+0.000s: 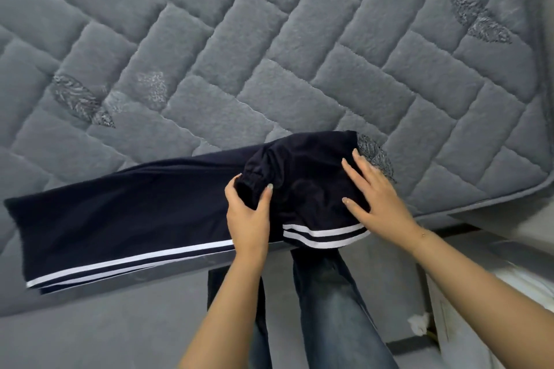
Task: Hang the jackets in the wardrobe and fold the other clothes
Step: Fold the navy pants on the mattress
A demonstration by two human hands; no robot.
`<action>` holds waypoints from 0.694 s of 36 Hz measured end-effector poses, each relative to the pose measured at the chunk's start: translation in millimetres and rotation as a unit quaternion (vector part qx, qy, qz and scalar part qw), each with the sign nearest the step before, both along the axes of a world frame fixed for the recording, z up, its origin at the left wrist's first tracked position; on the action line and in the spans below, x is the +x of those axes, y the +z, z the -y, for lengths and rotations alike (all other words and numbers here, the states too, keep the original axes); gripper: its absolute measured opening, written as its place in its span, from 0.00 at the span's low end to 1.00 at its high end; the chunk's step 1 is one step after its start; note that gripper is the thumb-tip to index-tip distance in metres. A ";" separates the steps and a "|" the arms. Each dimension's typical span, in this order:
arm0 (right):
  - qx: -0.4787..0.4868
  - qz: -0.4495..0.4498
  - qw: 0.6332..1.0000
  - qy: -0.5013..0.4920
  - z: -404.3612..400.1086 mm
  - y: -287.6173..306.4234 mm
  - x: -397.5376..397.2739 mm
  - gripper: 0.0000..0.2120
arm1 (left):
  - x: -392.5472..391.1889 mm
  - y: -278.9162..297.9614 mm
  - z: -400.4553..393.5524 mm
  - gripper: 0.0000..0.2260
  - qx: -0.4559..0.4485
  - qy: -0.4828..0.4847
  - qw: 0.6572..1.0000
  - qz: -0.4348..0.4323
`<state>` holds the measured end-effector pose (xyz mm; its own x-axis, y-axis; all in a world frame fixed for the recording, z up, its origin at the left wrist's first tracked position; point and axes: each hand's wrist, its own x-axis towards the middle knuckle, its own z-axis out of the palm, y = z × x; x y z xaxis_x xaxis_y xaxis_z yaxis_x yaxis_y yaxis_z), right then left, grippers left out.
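Grey quilted mattress (269,39) fills most of the head view, its brick-pattern stitching broken by a few darker leaf-shaped patches; its near edge runs across the lower part of the picture, with grey floor (105,332) below.

Along that near edge lie dark navy trousers (126,213) with two white side stripes. The long part stretches flat to the left, while the right end is folded back over itself into a rumpled bundle whose striped edge hangs slightly over the mattress edge.

Left hand (248,219) grips a bunched fold of the trousers at the middle of the bundle, thumb and fingers (267,195) curled round the cloth. Right hand (374,198) rests flat on the right side of the bundle, its fingers straight and spread, pressing the cloth down without grasping it.

Below the hands show the person's legs in blue jeans (329,308), standing against the bed. At the lower right is a pale piece of furniture (479,323), only partly in view.
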<state>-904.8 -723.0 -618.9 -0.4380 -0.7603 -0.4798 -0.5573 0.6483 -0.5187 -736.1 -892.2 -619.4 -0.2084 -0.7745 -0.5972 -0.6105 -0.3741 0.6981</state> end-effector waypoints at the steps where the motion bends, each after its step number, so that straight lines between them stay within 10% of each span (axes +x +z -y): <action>1: 0.009 -0.014 1.000 0.021 2.7 -2.5 2.1 0.33 | 1.3 3.7 5.4 0.22 0.009 0.009 1.000 -0.020; 12: -0.008 -0.097 0.989 0.109 99.2 -27.1 61.6 0.33 | 123.7 62.7 157.4 0.08 0.024 0.048 0.990 -0.129; 25: 0.027 -0.185 0.966 0.178 181.8 -63.0 141.8 0.31 | 275.0 -13.2 267.5 0.16 -0.043 0.076 0.994 0.058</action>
